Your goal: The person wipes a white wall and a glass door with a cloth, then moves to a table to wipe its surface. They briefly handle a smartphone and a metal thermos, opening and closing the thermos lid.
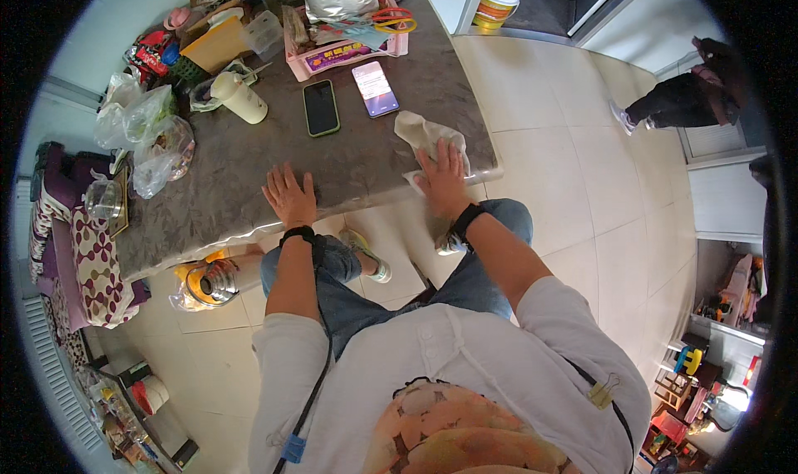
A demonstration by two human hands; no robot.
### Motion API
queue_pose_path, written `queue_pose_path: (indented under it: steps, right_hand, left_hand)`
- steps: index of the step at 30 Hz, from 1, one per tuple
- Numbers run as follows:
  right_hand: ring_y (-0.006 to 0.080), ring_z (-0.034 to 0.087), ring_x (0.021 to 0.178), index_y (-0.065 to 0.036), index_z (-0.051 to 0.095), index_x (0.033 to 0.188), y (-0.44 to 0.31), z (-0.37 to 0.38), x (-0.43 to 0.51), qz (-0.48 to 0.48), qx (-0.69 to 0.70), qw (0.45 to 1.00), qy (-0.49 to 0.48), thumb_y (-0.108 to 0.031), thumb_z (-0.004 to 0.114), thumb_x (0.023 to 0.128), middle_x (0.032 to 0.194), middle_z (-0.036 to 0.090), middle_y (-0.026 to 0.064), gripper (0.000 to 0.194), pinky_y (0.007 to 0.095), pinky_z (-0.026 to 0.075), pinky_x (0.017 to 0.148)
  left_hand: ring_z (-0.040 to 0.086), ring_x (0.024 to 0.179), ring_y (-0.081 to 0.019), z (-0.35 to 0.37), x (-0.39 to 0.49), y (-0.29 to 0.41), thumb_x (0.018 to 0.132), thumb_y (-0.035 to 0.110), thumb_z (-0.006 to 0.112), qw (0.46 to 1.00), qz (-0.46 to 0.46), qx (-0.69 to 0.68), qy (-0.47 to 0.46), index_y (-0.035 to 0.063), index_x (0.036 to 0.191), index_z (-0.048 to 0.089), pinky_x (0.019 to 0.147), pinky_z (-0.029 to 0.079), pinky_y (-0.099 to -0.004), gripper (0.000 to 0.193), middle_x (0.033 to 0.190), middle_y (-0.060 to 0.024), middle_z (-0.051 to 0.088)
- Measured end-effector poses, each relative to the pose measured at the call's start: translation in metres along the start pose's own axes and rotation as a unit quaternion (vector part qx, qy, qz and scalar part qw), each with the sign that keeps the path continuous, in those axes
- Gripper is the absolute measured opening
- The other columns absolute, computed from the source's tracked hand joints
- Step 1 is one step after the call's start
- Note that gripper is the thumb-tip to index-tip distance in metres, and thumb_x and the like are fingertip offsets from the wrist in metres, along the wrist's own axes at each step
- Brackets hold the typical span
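My right hand (444, 178) lies spread on a crumpled pale cloth (416, 127) near the right corner of the table, its palm and fingers pressing the lower part. Flat on the dark patterned tabletop (243, 162) rests my left hand (292, 197), fingers apart and holding nothing, close to the near edge. Beyond the hands lie two phones: one with a dark screen and green case (322, 108), the other with a lit screen (374, 89). A cream lidded cup (240, 98) stands to their left.
A pink box (305, 66) holds scissors (394, 20) and a silver bag. Knotted plastic bags (163, 156) and clutter fill the table's left side. Below the near edge stands a metal flask (218, 282). A person in dark trousers (670, 103) is at the far right.
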State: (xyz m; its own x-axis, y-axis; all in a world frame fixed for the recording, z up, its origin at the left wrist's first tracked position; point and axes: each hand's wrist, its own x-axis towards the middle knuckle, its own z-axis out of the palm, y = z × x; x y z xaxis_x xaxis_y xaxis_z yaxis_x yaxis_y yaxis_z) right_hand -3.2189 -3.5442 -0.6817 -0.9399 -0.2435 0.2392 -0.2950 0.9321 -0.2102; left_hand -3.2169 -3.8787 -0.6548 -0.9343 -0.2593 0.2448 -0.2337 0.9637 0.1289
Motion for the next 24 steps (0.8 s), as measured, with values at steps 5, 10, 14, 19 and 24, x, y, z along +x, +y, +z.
queue_pose_path:
  steps: [5,10,14,19,24]
  right_hand:
    - [0.0507,0.018,0.137,-0.019,0.031,0.147,0.052,0.01,0.058,0.004,-0.029,0.999,0.013,-0.05,0.052,0.089,0.152,0.019,0.0247,0.069,0.0607,0.019,0.11]
    - [0.0511,0.025,0.134,-0.022,0.036,0.144,0.095,0.034,0.136,0.01,-0.073,0.997,0.005,-0.059,0.05,0.086,0.15,0.023,0.0256,0.07,0.0629,0.023,0.107]
    - [0.0473,0.018,0.139,-0.024,0.03,0.147,0.111,0.046,0.211,0.05,-0.073,0.993,-0.079,-0.069,0.042,0.086,0.154,0.017,0.0208,0.077,0.0602,0.019,0.11]
    - [0.0453,0.016,0.141,-0.025,0.029,0.148,0.115,0.04,0.255,0.089,-0.108,0.981,-0.137,-0.071,0.04,0.085,0.156,0.014,0.018,0.078,0.0574,0.015,0.112]
    - [0.0425,0.018,0.14,-0.024,0.03,0.147,0.123,0.022,0.206,0.049,-0.067,0.994,-0.074,-0.066,0.046,0.086,0.154,0.018,0.0186,0.076,0.0544,0.019,0.112]
  left_hand:
    - [0.025,0.14,-0.0291,0.015,-0.005,-0.002,0.095,0.046,0.044,0.999,-0.012,-0.009,-0.033,0.0146,0.142,0.039,0.117,0.013,-0.0482,0.057,0.15,-0.0127,0.031]
    - [0.031,0.137,-0.0332,0.016,-0.005,-0.004,0.09,0.046,0.049,1.0,0.023,0.008,0.018,0.013,0.14,0.042,0.115,0.018,-0.05,0.06,0.147,-0.0146,0.038]
    - [0.033,0.136,-0.0347,0.013,-0.003,-0.003,0.089,0.043,0.051,0.999,0.039,0.012,0.029,0.0118,0.139,0.045,0.113,0.021,-0.051,0.059,0.145,-0.0152,0.039]
    - [0.034,0.134,-0.0349,0.011,-0.004,-0.003,0.088,0.04,0.052,0.999,0.039,0.01,0.027,0.0111,0.137,0.047,0.113,0.022,-0.0515,0.057,0.145,-0.0151,0.04]
    - [0.035,0.134,-0.035,0.014,-0.005,-0.005,0.087,0.041,0.053,0.998,0.044,0.005,0.035,0.0111,0.137,0.047,0.113,0.022,-0.0515,0.058,0.144,-0.0147,0.041]
